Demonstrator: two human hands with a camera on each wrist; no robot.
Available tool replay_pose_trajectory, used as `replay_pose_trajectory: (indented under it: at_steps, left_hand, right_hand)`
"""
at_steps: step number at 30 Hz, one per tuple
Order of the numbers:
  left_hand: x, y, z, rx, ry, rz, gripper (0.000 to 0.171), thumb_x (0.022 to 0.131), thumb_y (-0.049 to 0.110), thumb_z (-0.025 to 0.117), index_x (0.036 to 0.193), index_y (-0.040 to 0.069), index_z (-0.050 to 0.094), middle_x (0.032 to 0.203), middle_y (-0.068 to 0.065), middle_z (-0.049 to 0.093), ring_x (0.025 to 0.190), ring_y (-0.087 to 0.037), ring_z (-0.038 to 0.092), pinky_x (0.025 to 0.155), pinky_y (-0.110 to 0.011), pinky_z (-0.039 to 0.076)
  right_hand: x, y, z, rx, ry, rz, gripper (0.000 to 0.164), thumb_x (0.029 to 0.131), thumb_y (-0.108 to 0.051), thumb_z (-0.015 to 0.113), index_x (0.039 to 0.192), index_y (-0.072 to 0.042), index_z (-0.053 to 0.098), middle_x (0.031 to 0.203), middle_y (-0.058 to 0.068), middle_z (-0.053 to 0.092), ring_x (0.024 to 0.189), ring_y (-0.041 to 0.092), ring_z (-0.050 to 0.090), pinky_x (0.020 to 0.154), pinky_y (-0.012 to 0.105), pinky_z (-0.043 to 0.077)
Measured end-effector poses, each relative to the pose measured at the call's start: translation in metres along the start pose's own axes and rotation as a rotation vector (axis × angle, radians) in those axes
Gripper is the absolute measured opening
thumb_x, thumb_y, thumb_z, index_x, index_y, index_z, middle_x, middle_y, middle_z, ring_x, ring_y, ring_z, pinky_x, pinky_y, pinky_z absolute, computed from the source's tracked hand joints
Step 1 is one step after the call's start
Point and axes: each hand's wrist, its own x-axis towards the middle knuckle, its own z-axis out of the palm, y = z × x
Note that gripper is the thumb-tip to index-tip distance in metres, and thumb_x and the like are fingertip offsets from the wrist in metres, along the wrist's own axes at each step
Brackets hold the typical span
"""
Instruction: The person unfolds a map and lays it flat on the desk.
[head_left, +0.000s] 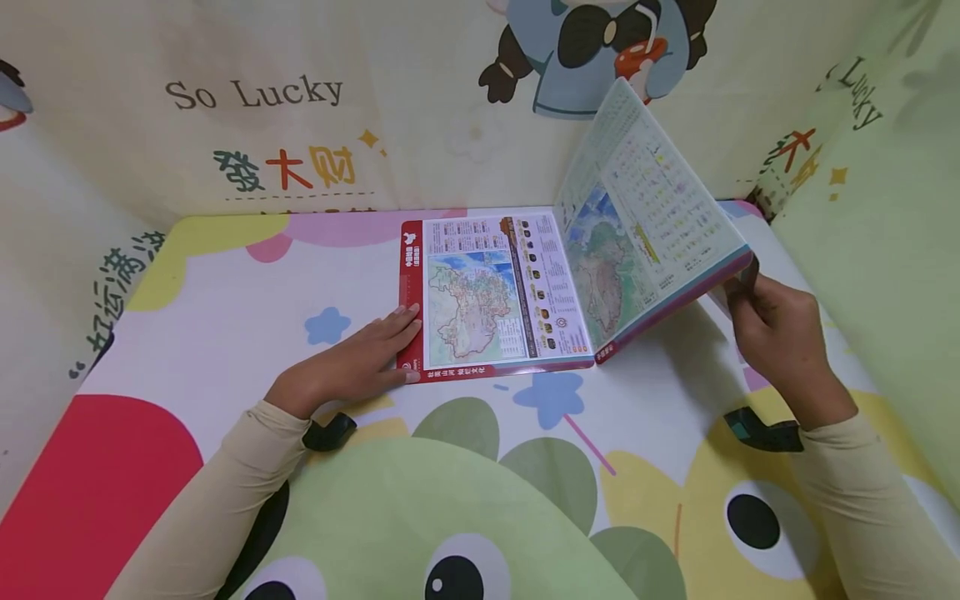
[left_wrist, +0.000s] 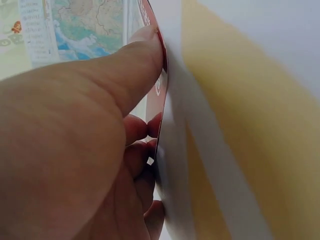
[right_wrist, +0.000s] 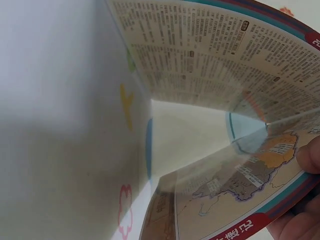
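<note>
A folding map with a red border stands partly unfolded on the table. Its left panel lies flat, while the right-hand panels tilt up from the fold. My left hand rests on the red left border, fingers extended; in the left wrist view its thumb lies over the map's edge. With my right hand I pinch the raised panels at their lower right corner. Seen in the right wrist view, a printed map panel and a text panel spread apart, the thumb on the map panel.
A cartoon-printed cover spreads over the table. Behind it hangs a pale curtain with lettering and a cartoon figure, and another pale curtain side closes off the right. Both wrists wear dark bands.
</note>
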Motion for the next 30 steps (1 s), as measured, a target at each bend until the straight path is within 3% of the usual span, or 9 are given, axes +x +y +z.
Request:
replay_pose_trajectory:
  at_steps: [7,14,20,25,30]
  left_hand:
    - [0.001,0.003,0.0,-0.016,0.004,-0.016,0.087,0.09,0.038,0.067,0.156,0.009,0.018,0.163,-0.007,0.006,0.148,-0.028,0.004,0.116,-0.048,0.016]
    - [0.0,0.005,0.0,-0.032,0.0,-0.036,0.086,0.091,0.037,0.068,0.156,0.011,0.018,0.163,-0.005,0.006,0.148,-0.028,0.005,0.115,-0.049,0.02]
    - [0.0,0.003,0.0,-0.047,0.01,-0.044,0.087,0.089,0.038,0.07,0.156,0.013,0.019,0.163,-0.004,0.007,0.147,-0.03,0.007,0.107,-0.051,0.035]
    - [-0.001,0.001,-0.001,-0.063,0.009,-0.052,0.087,0.089,0.038,0.07,0.156,0.014,0.019,0.163,-0.003,0.006,0.147,-0.031,0.008,0.101,-0.05,0.043]
    - [-0.005,-0.002,-0.001,-0.074,0.009,-0.065,0.088,0.088,0.038,0.07,0.156,0.014,0.02,0.163,-0.003,0.007,0.147,-0.032,0.008,0.103,-0.051,0.041]
  right_hand:
    - [-0.004,0.012,-0.005,-0.014,-0.009,0.034,0.024,0.092,-0.004,0.061,0.07,0.003,0.063,0.051,-0.003,0.046,0.048,-0.003,0.031,0.045,0.021,0.02]
    - [-0.007,0.021,-0.01,0.012,-0.007,0.027,0.012,0.09,0.001,0.062,0.084,0.006,0.071,0.059,-0.018,0.048,0.051,-0.002,0.032,0.047,0.019,0.021]
    - [-0.011,0.029,-0.012,0.002,-0.006,0.026,0.012,0.09,0.002,0.062,0.081,0.006,0.069,0.054,-0.001,0.047,0.049,-0.002,0.029,0.046,0.019,0.018]
    - [-0.014,0.033,-0.015,0.013,-0.007,0.041,0.011,0.089,0.003,0.061,0.087,0.007,0.071,0.057,-0.006,0.052,0.046,-0.001,0.026,0.043,0.02,0.016]
    - [-0.019,0.033,-0.018,0.021,-0.022,0.063,0.019,0.09,0.006,0.057,0.102,0.01,0.071,0.076,0.018,0.069,0.044,-0.002,0.026,0.041,0.02,0.016]
